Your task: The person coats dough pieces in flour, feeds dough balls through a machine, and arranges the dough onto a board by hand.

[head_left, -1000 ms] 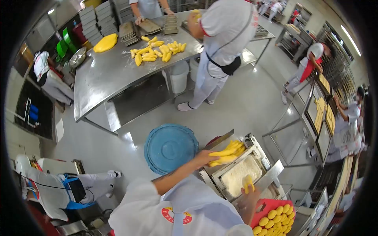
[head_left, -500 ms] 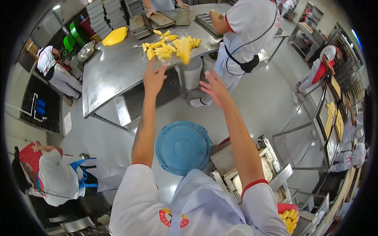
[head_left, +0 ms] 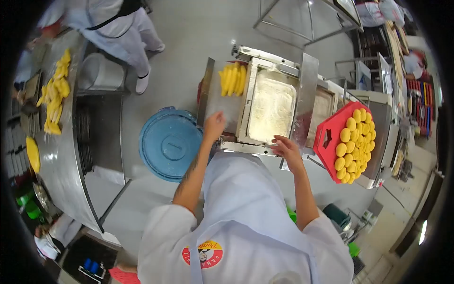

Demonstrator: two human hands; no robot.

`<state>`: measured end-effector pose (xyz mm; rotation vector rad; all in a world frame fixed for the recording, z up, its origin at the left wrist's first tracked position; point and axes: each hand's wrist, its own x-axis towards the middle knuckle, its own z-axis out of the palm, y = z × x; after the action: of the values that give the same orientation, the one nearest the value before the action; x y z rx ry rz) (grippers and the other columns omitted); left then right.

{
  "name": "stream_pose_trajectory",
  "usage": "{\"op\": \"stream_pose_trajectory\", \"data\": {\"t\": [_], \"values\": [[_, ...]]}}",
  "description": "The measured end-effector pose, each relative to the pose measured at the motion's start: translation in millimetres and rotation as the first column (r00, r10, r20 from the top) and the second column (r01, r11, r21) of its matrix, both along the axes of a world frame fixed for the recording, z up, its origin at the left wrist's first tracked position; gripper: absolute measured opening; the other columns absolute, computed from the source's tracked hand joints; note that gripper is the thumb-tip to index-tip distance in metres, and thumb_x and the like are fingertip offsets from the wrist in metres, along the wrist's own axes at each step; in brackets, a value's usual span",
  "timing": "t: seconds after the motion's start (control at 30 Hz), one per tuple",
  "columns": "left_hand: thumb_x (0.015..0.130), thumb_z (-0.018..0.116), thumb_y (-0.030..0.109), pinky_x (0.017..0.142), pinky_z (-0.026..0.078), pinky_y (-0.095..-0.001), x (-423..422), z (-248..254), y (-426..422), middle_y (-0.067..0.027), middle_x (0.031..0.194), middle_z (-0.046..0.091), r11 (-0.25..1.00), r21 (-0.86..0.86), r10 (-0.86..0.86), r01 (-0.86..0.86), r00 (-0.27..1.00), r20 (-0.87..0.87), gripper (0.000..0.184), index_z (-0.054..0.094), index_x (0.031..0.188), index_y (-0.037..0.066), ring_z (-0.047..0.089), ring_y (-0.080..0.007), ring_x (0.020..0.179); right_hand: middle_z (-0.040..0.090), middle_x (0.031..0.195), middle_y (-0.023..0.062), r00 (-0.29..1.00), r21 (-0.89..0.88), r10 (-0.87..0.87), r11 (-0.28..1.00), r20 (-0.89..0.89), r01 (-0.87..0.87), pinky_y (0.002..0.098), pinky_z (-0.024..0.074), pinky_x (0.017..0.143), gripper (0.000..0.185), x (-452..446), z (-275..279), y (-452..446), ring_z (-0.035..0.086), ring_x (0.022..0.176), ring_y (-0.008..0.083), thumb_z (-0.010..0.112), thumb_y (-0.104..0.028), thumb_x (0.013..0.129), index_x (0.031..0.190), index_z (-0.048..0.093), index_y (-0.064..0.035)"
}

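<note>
Near the far end of the shelf (head_left: 226, 106) on the left side of the machine (head_left: 246, 102), a bunch of yellow sticks (head_left: 232, 79) lies side by side. Next to them, the middle of the machine holds a wide patch of white powder (head_left: 272, 109), with a metal plate (head_left: 306, 94) along its right side. Past that, the red board (head_left: 333, 123) sits tilted, with lots of round yellow lumps (head_left: 357, 146) packed close on it, and a hole shows in its bare corner. At your left is a big round blue lid (head_left: 171, 146). The white bucket (head_left: 99, 71) stands under the table (head_left: 59, 165), and what is inside it is too hard to see. More yellow dough (head_left: 56, 97) is heaped on top of that table. Your left hand (head_left: 214, 125) is over the near left corner of the shelf with its fingers bent; I cannot tell if it grips anything. Your right hand (head_left: 287, 152) is loose and let go, fingers apart, with the tips by the near right corner of the powder. Your left arm passes just beside the lid's right edge. Grey floor (head_left: 189, 42) shows between the machine and the person (head_left: 111, 21) by the table.
</note>
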<state>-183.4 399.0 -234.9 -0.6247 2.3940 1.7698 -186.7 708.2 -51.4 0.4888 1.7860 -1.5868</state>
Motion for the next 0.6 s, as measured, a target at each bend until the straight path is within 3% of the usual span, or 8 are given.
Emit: {"op": "stream_pose_trajectory", "data": {"t": [0.07, 0.17, 0.27, 0.37, 0.47, 0.57, 0.6], "values": [[0.086, 0.073, 0.035, 0.100, 0.047, -0.0441, -59.1, -37.9, -2.8, -0.0279, 0.125, 0.063, 0.997, -0.073, -0.011, 0.020, 0.992, 0.127, 0.062, 0.057, 0.132, -0.003, 0.061, -0.0363, 0.117, 0.065, 0.122, 0.0121, 0.988, 0.022, -0.146, 0.989, -0.053, 0.147, 0.0333, 0.0537, 0.089, 0.041, 13.8, -2.1, 22.1, 0.068, 0.103, 0.0227, 0.057, -0.024, 0.102, 0.134, 0.054, 0.0007], [0.075, 0.080, 0.049, 0.110, 0.038, -0.0480, -134.0, -109.5, 11.0, -0.0332, 0.140, 0.048, 0.942, -0.307, 0.156, -0.133, 0.986, 0.051, 0.098, 0.037, 0.147, -0.003, 0.048, -0.0411, 0.132, 0.064, 0.121, 0.0132, 0.986, 0.164, -0.165, 0.972, -0.035, 0.169, 0.0332, 0.0540, 0.089, 0.041, 41.0, -7.0, 32.6, 0.068, 0.105, 0.0242, 0.056, -0.023, 0.102, 0.135, 0.054, 0.0012], [0.063, 0.087, 0.056, 0.114, 0.031, -0.0500, -196.5, -102.9, 33.2, -0.0352, 0.148, 0.036, 0.978, -0.150, 0.198, -0.145, 0.867, 0.457, 0.128, 0.018, 0.154, -0.002, 0.035, -0.0444, 0.140, 0.063, 0.122, 0.0137, 0.980, 0.184, -0.197, 0.964, 0.002, 0.193, 0.0346, 0.0540, 0.089, 0.041, 70.9, -6.4, 15.8, 0.067, 0.106, 0.0253, 0.057, -0.023, 0.102, 0.134, 0.054, 0.0011], [0.056, 0.090, 0.055, 0.108, 0.041, -0.0455, -217.3, -85.8, 47.6, -0.0330, 0.139, 0.048, 0.969, -0.225, 0.209, -0.104, 0.830, 0.516, 0.136, 0.015, 0.153, -0.004, 0.049, -0.0409, 0.131, 0.063, 0.123, 0.0137, 0.969, 0.236, -0.233, 0.950, 0.088, 0.207, 0.0343, 0.0539, 0.089, 0.040, 86.6, -7.4, 6.5, 0.066, 0.107, 0.0255, 0.058, -0.022, 0.102, 0.134, 0.055, 0.0010], [0.057, 0.091, 0.045, 0.094, 0.051, -0.0395, -216.8, -126.8, 24.7, -0.0271, 0.124, 0.062, 0.985, 0.042, 0.131, -0.167, 0.888, 0.441, 0.116, 0.034, 0.146, -0.003, 0.063, -0.0367, 0.112, 0.063, 0.124, 0.0139, 0.976, 0.230, -0.174, 0.963, 0.134, 0.140, 0.0334, 0.0535, 0.089, 0.039, 82.4, -7.7, -4.2, 0.066, 0.107, 0.0244, 0.058, -0.020, 0.101, 0.134, 0.055, 0.0011], [0.061, 0.087, 0.034, 0.081, 0.054, -0.0350, -217.1, -119.3, 2.0, -0.0204, 0.108, 0.069, 0.966, 0.258, -0.097, -0.033, 0.874, 0.477, 0.085, 0.053, 0.129, -0.002, 0.069, -0.0322, 0.094, 0.064, 0.125, 0.0137, 0.992, 0.164, -0.104, 0.982, 0.065, 0.092, 0.0324, 0.0530, 0.089, 0.038, 46.9, -16.4, -28.6, 0.066, 0.107, 0.0224, 0.059, -0.018, 0.101, 0.134, 0.055, 0.0017], [0.062, 0.086, 0.031, 0.081, 0.054, -0.0353, -214.7, -127.6, 1.7, -0.0192, 0.108, 0.069, 0.973, 0.220, -0.030, -0.064, 0.916, 0.401, 0.077, 0.055, 0.125, -0.002, 0.069, -0.0309, 0.093, 0.064, 0.125, 0.0134, 0.997, 0.130, -0.062, 0.990, 0.035, 0.057, 0.0320, 0.0527, 0.090, 0.038, 29.1, -20.6, -37.0, 0.066, 0.107, 0.0216, 0.059, -0.017, 0.101, 0.134, 0.055, 0.0020]]}}
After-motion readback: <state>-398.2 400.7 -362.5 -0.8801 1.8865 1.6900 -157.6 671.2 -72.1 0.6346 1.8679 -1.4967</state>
